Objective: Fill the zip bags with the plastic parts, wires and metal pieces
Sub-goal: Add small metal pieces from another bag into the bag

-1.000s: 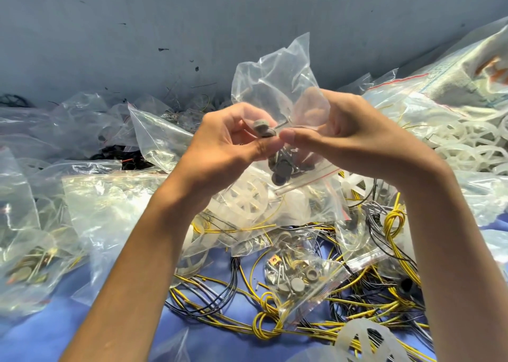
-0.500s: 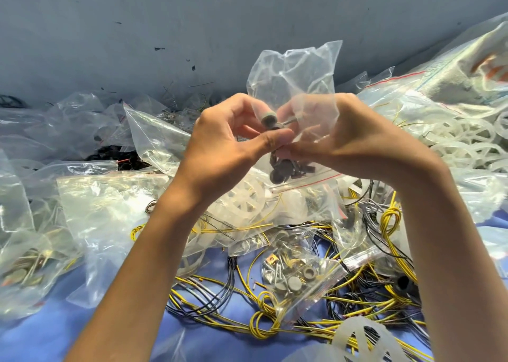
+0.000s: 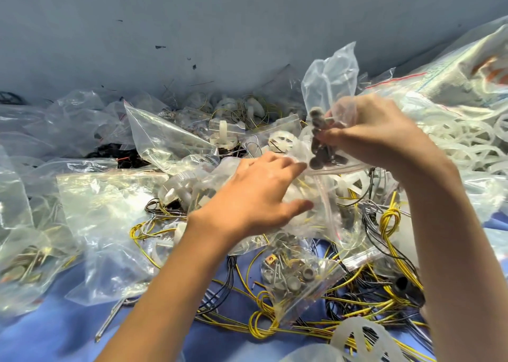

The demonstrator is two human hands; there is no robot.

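1. I read the small clear zip bag (image 3: 328,97) as the thing in hand: it sits at about one o'clock from frame centre, held up off the heap, with grey metal discs (image 3: 320,152) clustered in its lower part.
2. My right hand (image 3: 376,130) has its fingers closed together, pinching the bag around its middle, just above the discs. I judge the pinch is there to trap the pieces so they cannot spill.
3. The bag's long axis runs roughly twelve to six. Its crumpled closed end points up to twelve, and the red-lined zip mouth (image 3: 343,166) hangs low, toward six, so the load rests near the opening.
4. My left hand (image 3: 258,196) is at seven o'clock of the bag, fingers spread apart and clamped on nothing, palm down over a bag of white plastic parts (image 3: 192,185). Its fingertips come close to the zip mouth; whether they touch it I cannot tell.
5. Further out, a filled bag of metal pieces (image 3: 297,279) lies at six o'clock on the blue cloth (image 3: 55,331), among loose yellow wires (image 3: 390,224).
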